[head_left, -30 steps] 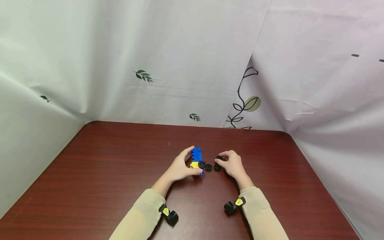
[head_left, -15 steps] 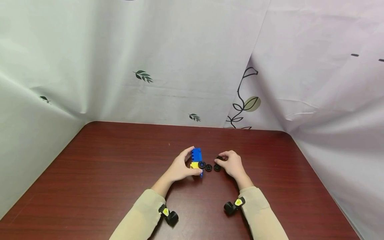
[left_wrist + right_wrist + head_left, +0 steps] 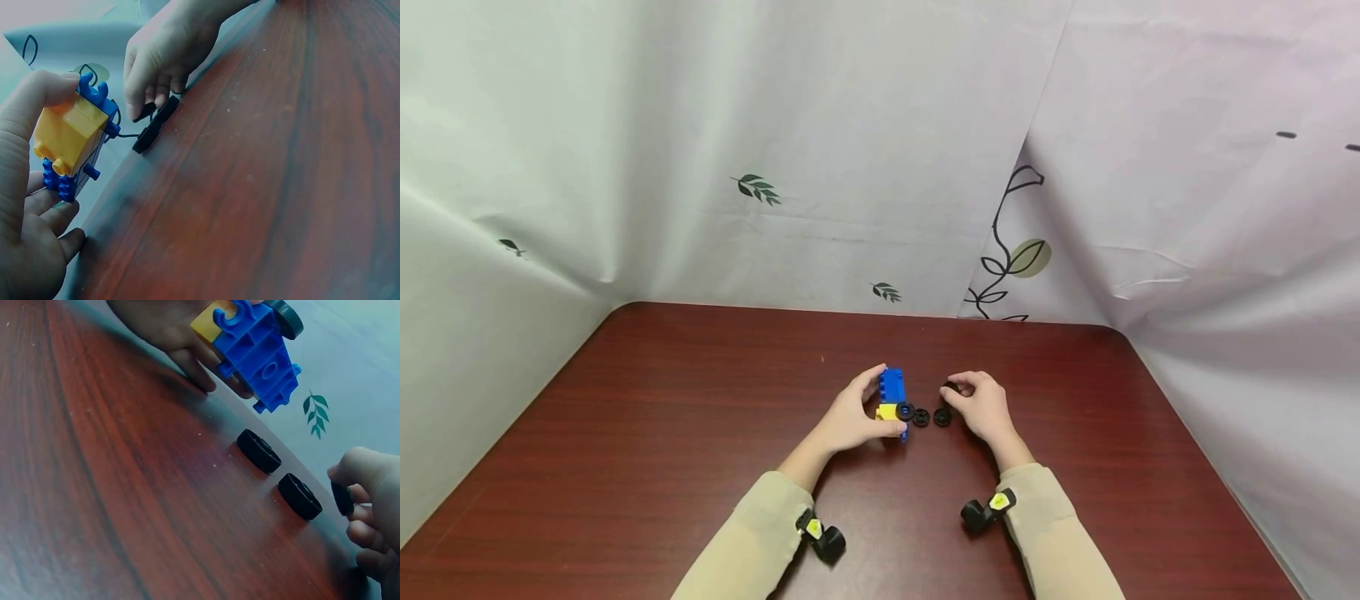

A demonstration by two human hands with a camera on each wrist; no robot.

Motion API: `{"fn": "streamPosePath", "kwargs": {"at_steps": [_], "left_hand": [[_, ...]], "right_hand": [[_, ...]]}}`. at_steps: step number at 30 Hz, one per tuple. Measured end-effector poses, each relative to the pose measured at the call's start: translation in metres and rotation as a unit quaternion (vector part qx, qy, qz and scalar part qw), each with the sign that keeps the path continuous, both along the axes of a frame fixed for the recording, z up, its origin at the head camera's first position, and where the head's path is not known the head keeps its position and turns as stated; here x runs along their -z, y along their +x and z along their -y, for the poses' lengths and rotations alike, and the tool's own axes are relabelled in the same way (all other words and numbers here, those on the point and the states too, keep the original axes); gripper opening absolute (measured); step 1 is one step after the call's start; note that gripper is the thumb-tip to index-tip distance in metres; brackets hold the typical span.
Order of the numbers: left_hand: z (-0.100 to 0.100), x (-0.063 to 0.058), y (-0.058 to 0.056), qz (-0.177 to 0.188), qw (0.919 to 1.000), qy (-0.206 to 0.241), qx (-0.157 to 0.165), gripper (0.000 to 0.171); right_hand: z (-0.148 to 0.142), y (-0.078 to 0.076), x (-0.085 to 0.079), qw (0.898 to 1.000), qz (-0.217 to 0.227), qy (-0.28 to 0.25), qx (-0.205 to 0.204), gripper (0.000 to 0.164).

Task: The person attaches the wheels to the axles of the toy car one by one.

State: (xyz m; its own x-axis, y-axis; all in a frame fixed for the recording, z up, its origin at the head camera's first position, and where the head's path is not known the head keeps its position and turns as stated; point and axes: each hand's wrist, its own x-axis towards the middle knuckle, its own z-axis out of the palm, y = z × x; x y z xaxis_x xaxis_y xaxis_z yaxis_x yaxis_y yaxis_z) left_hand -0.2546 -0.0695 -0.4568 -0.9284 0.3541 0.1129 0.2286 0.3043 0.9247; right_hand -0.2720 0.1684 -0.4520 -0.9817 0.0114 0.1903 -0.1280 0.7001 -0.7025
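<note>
My left hand (image 3: 850, 423) grips a toy building-block vehicle, which has a blue chassis (image 3: 259, 357) and a yellow block (image 3: 70, 132) joined to it. One black wheel (image 3: 286, 317) sits on the side of the chassis. In the left wrist view, bare blue axle pegs stick out from the side facing that camera. My right hand (image 3: 983, 408) pinches another black wheel (image 3: 342, 497) between thumb and fingers, just above the table. Two more black wheels, one nearer the vehicle (image 3: 259, 450) and one nearer my right hand (image 3: 300, 496), lie flat on the table between my hands.
The dark red wooden table (image 3: 700, 400) reaches back to a pale cloth backdrop (image 3: 850, 150) printed with leaves. Cloth also hangs along both sides. A small black wrist camera is strapped to each sleeve.
My right hand has shifted slightly away from me, lifting the pinched wheel clear of the wheel beside it. The left hand and the vehicle have stayed in place.
</note>
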Motion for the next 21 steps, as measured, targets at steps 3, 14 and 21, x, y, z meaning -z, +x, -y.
{"fn": "streamPosePath", "kwargs": {"at_steps": [3, 14, 21], "left_hand": [[-0.0003, 0.0001, 0.0001, -0.006, 1.0000, 0.002, 0.005, 0.097], [-0.0029, -0.0020, 0.0019, -0.011, 0.9999, -0.008, 0.009, 0.099], [-0.0039, -0.0027, 0.0017, -0.023, 0.9996, -0.004, 0.017, 0.099]], "right_hand": [[-0.0005, 0.0005, -0.0007, 1.000, -0.018, -0.025, -0.001, 0.029], [0.0019, 0.0039, -0.0062, 0.996, -0.038, -0.083, -0.003, 0.029], [0.0033, 0.0031, -0.0064, 0.992, -0.034, -0.119, -0.007, 0.029]]}}
